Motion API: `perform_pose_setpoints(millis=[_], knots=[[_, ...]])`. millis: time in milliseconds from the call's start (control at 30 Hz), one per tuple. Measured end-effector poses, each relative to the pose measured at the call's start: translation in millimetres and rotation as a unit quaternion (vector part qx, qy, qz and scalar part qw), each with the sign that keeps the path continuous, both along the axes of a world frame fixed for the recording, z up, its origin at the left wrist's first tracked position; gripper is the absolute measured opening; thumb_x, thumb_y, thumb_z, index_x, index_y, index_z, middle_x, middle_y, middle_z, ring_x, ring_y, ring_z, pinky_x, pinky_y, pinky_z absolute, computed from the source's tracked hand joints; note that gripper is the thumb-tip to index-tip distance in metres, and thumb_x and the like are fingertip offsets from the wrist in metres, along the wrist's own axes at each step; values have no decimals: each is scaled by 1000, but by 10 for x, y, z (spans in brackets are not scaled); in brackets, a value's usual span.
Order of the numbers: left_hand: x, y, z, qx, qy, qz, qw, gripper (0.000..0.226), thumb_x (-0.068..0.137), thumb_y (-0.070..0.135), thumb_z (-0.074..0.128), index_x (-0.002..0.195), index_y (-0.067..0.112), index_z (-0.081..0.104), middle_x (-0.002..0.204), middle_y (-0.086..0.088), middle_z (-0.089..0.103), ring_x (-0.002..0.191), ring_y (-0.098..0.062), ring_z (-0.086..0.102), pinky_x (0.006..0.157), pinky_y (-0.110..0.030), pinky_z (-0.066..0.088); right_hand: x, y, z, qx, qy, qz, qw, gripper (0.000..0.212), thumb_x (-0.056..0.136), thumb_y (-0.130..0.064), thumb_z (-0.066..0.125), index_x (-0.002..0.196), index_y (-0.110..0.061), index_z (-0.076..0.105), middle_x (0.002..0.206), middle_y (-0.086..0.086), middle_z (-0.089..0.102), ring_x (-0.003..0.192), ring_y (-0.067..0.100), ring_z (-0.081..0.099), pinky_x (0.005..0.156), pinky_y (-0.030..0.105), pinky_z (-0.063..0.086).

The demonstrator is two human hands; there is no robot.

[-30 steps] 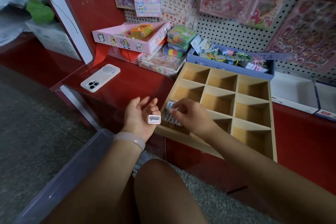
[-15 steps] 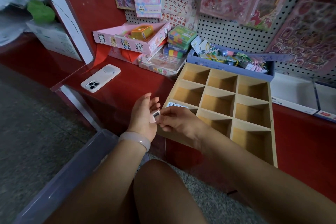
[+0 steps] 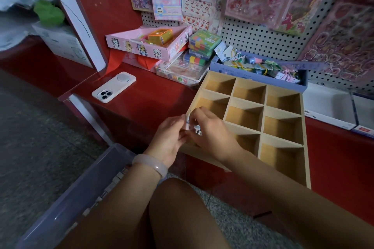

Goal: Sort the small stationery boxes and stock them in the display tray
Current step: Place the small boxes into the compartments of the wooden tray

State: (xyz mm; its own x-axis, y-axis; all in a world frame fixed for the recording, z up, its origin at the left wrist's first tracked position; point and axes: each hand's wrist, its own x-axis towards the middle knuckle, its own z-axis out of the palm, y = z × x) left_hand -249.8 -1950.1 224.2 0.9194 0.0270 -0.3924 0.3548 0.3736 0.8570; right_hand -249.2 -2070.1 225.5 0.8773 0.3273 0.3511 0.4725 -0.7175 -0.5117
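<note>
We look forward and down from a head-worn camera, close above our hands, toward the wooden display tray [image 3: 263,105] and pegboard wall [image 3: 253,36].

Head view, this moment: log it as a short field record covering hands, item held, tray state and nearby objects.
left hand: at the tray's near-left corner, fingers on the small white box
right hand: pinching the same box from the other side
wooden display tray: gridded; visible compartments bare, near-left one hidden by the hands
boxes under the right hand: a few small ones, partly visible
phone: face down on the red counter, left of the tray
bracelet: on the left wrist
</note>
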Motion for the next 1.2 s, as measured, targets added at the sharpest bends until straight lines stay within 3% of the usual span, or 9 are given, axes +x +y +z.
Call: perform_pose_setpoints(millis=[200,333,467,567,767,867,933,1033,1200], knots=[[1,21,56,-16,-8,-10,1000,16,94,-4,46,91,7,57,76,-10,59,63,-14,57,58,-27,49,35,-130,-83,34,7,78,996,25,75,-25,73,95,-13,65,100,1,62,93,23,58,80,37,50],[21,49,34,-25,-14,-23,999,31,95,-12,32,112,6,52,87,-12,59,67,-12,58,69,-27,51,71,-155,-40,51,19,111,992,21,76,-25,74,93,-13,68,101,-1,65,97,14,59,89,24,43],[20,71,82,-51,-21,-46,997,32,100,0,31,123,10,51,103,-17,59,75,-14,64,66,-28,57,116,-197,-6,40,56,126,990,15,77,-20,76,84,-12,67,101,-1,66,97,14,60,90,26,44],[14,75,118,-67,-20,-53,996,26,103,11,31,119,14,51,109,-17,60,88,-20,62,58,-26,55,122,-206,25,37,71,129,988,26,75,-20,77,96,-12,65,103,0,66,98,14,60,88,23,43],[38,97,92,-75,-6,-87,993,38,103,37,28,133,20,42,124,-16,59,114,-26,58,84,-38,51,136,-214,11,1,92,127,988,40,74,-27,78,111,-20,66,107,0,67,101,15,59,90,29,45],[48,113,68,-82,-6,-78,994,40,103,35,28,137,16,39,127,-15,56,113,-25,58,90,-38,49,144,-222,-25,8,91,95,991,37,72,-27,79,106,-17,68,105,0,65,95,14,56,86,16,40],[69,158,40,-29,-44,-56,997,36,104,29,27,134,14,41,125,-13,55,111,-24,58,88,-33,49,145,-246,-82,14,68,25,997,35,72,-25,79,104,-12,68,102,3,61,94,18,53,78,12,35],[97,333,-23,114,-109,-31,987,28,104,23,28,123,16,48,120,-9,58,107,-19,61,88,-27,50,144,-279,-210,-65,41,-51,996,34,78,-28,73,106,-9,67,106,6,55,99,23,50,79,27,42],[82,615,-155,194,-83,-17,977,28,104,24,28,119,16,51,121,-10,57,101,-17,60,84,-28,49,159,-171,-318,-142,-2,-35,989,40,68,-35,80,94,-8,69,100,13,59,88,32,54,69,40,51]])
